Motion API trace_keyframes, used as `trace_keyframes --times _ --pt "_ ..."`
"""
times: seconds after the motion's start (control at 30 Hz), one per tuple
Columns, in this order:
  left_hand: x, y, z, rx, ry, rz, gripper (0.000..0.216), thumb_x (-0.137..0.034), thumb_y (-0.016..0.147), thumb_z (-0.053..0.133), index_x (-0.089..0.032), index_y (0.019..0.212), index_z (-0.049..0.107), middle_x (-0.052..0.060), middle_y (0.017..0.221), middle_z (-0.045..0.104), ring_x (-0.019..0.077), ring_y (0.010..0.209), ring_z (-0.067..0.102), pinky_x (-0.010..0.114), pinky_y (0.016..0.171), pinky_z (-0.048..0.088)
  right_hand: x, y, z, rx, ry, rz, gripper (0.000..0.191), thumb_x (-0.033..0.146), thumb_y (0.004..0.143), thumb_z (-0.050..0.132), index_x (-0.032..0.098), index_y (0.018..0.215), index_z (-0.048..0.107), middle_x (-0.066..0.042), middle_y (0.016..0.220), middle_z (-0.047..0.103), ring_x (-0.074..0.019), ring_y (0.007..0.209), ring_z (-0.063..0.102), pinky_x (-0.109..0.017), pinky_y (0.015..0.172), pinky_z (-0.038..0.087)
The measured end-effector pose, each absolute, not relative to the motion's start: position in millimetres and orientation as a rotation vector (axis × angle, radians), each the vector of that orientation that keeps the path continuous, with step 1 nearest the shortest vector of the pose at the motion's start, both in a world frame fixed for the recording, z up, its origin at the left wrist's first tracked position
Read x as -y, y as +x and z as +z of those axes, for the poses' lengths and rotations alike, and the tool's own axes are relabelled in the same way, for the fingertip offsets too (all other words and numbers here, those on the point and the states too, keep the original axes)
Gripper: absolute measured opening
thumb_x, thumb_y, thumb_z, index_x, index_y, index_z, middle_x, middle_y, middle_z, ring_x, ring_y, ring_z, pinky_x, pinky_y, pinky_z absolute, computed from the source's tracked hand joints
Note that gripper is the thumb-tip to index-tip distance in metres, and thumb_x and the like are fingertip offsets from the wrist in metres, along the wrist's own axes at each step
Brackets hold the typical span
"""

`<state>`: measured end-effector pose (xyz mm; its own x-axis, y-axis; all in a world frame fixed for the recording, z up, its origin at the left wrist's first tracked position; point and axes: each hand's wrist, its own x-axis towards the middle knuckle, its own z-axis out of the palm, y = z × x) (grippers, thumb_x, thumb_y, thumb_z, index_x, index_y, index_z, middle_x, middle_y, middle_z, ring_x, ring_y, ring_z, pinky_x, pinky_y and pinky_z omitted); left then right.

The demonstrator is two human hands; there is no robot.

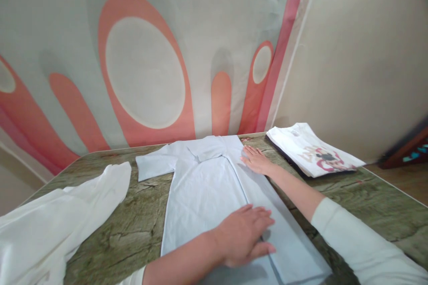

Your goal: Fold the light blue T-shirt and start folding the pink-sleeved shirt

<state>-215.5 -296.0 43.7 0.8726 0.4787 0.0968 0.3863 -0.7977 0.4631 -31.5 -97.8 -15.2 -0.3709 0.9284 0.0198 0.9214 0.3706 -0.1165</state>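
Observation:
A pale blue short-sleeved shirt (203,191) lies spread on the table, its collar end at the far edge. Its right side is folded inward in a long strip, while the left sleeve sticks out flat. My left hand (245,234) rests on the lower part of the folded strip, fingers spread. Farther up, my right hand (257,159) lies flat on the strip near the shoulder, with the fingers stretched out. Neither hand grips the cloth.
A white garment (63,218) lies loosely on the table's left side. At the far right sits a stack of folded shirts (316,151), the top one white with a printed picture. The wood-patterned table (123,236) stands against a wall with an orange-and-white printed backdrop (194,53).

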Motion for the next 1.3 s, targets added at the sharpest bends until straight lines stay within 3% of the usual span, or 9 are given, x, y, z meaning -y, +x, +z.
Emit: trace_keyframes --times 0.13,0.33,0.47,0.6,0.73,0.83,1.13,1.3 --pt "277.2 -226.8 38.5 -0.939 2.704 0.199 0.047 -0.045 0.094 0.032 -0.015 0.130 0.039 0.013 0.142 0.035 0.0248 0.132 0.028 0.044 0.108 0.021 99.0 -38.7 -21.5 2.590 -1.598 0.175 0.072 0.060 0.089 0.012 0.014 0.144 0.021 -0.007 0.150 0.017 -0.0198 0.138 0.012 -0.039 0.111 0.010" --pt "271.2 -230.2 37.2 -0.964 2.767 0.239 0.035 -0.044 0.091 0.041 -0.017 0.110 0.051 0.010 0.126 0.049 0.0229 0.117 0.045 0.037 0.099 0.035 85.8 -19.9 -24.6 2.435 -1.783 0.192 0.066 0.054 0.091 0.015 0.013 0.141 0.028 -0.010 0.148 0.023 -0.0228 0.136 0.018 -0.045 0.109 0.012" --pt "274.0 -229.1 40.3 -0.941 2.799 0.235 0.033 -0.046 0.090 0.043 -0.018 0.103 0.052 0.010 0.120 0.050 0.0238 0.111 0.047 0.037 0.094 0.038 83.9 -14.8 -25.1 2.434 -1.732 0.158 0.061 0.046 0.093 0.011 0.012 0.142 0.026 -0.010 0.150 0.020 -0.0212 0.137 0.016 -0.044 0.109 0.015" --pt "275.4 -228.9 40.5 -0.928 2.821 0.226 0.034 -0.048 0.090 0.043 -0.018 0.103 0.052 0.010 0.119 0.049 0.0244 0.111 0.046 0.038 0.094 0.037 90.9 -10.3 -27.3 2.612 -1.555 0.202 0.065 0.055 0.090 0.014 0.019 0.144 0.020 -0.003 0.151 0.016 -0.0195 0.138 0.013 -0.043 0.111 0.009" --pt "278.7 -227.3 39.9 -0.870 2.842 0.227 0.036 -0.051 0.089 0.043 -0.018 0.102 0.052 0.011 0.120 0.049 0.0250 0.114 0.044 0.038 0.095 0.036 96.6 -3.1 -24.8 2.558 -1.741 0.200 0.076 0.064 0.086 0.013 0.016 0.145 0.019 -0.006 0.151 0.014 -0.0245 0.138 0.010 -0.051 0.110 0.004" --pt "282.7 -225.7 40.0 -0.788 2.842 0.234 0.038 -0.052 0.088 0.045 -0.018 0.104 0.052 0.011 0.124 0.048 0.0247 0.116 0.044 0.037 0.096 0.036 105.5 -13.1 -23.1 2.546 -1.716 0.120 0.076 0.063 0.087 0.012 0.014 0.144 0.019 -0.007 0.151 0.014 -0.0236 0.138 0.009 -0.050 0.110 0.003" --pt "298.3 -217.3 42.1 -0.404 2.722 0.153 0.034 -0.045 0.092 0.038 -0.018 0.105 0.053 0.009 0.132 0.047 0.0220 0.121 0.044 0.040 0.098 0.032 119.4 -91.1 -18.6 2.652 -1.421 0.226 0.076 0.063 0.087 0.011 0.013 0.145 0.017 -0.008 0.151 0.014 -0.0225 0.138 0.011 -0.043 0.111 0.012" --pt "294.8 -221.8 51.1 -0.319 2.563 0.016 0.035 -0.037 0.094 0.033 -0.017 0.117 0.050 0.008 0.120 0.058 0.0212 0.112 0.053 0.038 0.096 0.036 123.0 -102.8 -19.6 2.682 -1.385 0.239 0.078 0.065 0.087 0.015 0.013 0.144 0.019 -0.010 0.151 0.013 -0.0236 0.138 0.012 -0.044 0.111 0.012"
